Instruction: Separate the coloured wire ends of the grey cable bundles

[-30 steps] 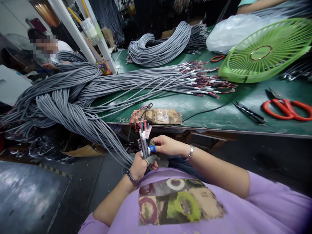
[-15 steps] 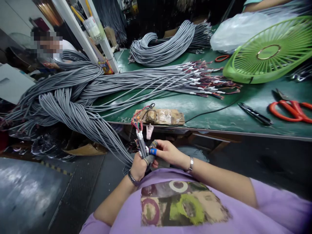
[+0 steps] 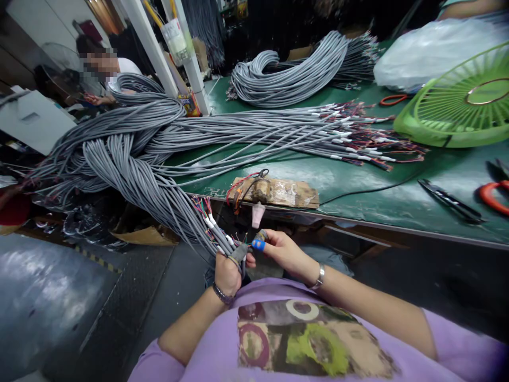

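Several grey cables (image 3: 217, 233) with white sleeves and coloured wire ends are gripped in my left hand (image 3: 230, 270), whose thumb has a grey covering. Just right of it, my right hand (image 3: 278, 249) pinches thin coloured wires of one cable between finger and thumb; a blue band wraps a fingertip. The held cables come from a thick grey bundle (image 3: 139, 183) draped over the table's left end. Above my hands, a wooden block (image 3: 292, 193) with a pink clip (image 3: 258, 215) hanging below it sits at the front edge of the green table (image 3: 358, 185).
Loose cables (image 3: 258, 124) lie across the table, with a coiled bundle (image 3: 294, 69) behind. On the right are black-handled pliers (image 3: 451, 201), red-handled scissors (image 3: 493, 196), a green fan (image 3: 465, 98) and a white plastic bag (image 3: 433, 53). A person (image 3: 103, 63) works at the back left.
The held cable ends have tilted left, away from the wooden block. My right hand has drawn slightly apart from my left, with thin wires between. The view has shifted, moving table items rightward.
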{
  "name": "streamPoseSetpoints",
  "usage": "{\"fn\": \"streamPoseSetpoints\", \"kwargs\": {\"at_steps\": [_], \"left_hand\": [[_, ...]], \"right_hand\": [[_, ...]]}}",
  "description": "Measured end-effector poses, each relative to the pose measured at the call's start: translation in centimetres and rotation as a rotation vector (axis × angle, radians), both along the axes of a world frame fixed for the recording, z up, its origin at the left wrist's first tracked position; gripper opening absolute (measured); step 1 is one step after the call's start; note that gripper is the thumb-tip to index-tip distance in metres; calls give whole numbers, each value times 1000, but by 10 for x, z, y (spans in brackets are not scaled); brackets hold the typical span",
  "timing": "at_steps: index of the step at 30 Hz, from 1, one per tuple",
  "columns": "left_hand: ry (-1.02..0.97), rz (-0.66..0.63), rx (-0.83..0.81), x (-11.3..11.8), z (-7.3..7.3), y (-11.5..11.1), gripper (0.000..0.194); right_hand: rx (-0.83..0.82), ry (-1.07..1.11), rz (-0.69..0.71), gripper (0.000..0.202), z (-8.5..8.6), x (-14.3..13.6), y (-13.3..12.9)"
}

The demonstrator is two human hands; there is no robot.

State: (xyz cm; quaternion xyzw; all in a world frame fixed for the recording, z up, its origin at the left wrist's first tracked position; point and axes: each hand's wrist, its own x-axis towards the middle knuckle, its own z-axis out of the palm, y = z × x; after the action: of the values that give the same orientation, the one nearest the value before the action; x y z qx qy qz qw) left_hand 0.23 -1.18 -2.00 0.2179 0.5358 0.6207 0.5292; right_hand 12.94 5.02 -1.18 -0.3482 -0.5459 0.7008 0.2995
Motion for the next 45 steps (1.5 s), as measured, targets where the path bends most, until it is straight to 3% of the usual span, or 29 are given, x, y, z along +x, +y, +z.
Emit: {"fn": "streamPoseSetpoints", "kwargs": {"at_steps": [2, 7, 12, 19, 24, 27, 31, 33, 36, 39, 45], "left_hand": [[-11, 21, 3, 0, 0, 1, 30], [1, 23, -9, -2, 3, 2, 32], [5, -3, -6, -2, 1, -1, 31], [108, -120, 2, 0, -10, -4, 30], [196, -307, -52, -2, -12, -6, 29], [218, -361, -40, -2, -12, -7, 31], [187, -322, -31, -3, -10, -8, 33], [159, -295, -32, -4, -9, -7, 34], [114, -265, -30, -5, -8, -6, 33], [106, -270, -21, -4, -8, -6, 32], [190, -283, -36, -4, -11, -7, 32]], "right_hand": [[12, 0, 2, 45, 1, 2, -2], [-26, 46, 196, 41, 3, 10, -5], [-111, 23, 25, 36, -2, 15, 1], [-260, 198, -9, 44, 6, 0, 2], [-250, 85, -52, 40, -4, -6, -2], [-221, 40, -176, 40, -12, -6, 4], [-267, 47, -392, 40, -15, 4, 15], [-353, 90, -338, 38, -14, 11, 16], [-458, 163, -103, 38, -9, 18, 11], [-398, 158, 88, 36, -2, 17, 6], [-292, 143, 170, 35, 8, 6, -1]]}}
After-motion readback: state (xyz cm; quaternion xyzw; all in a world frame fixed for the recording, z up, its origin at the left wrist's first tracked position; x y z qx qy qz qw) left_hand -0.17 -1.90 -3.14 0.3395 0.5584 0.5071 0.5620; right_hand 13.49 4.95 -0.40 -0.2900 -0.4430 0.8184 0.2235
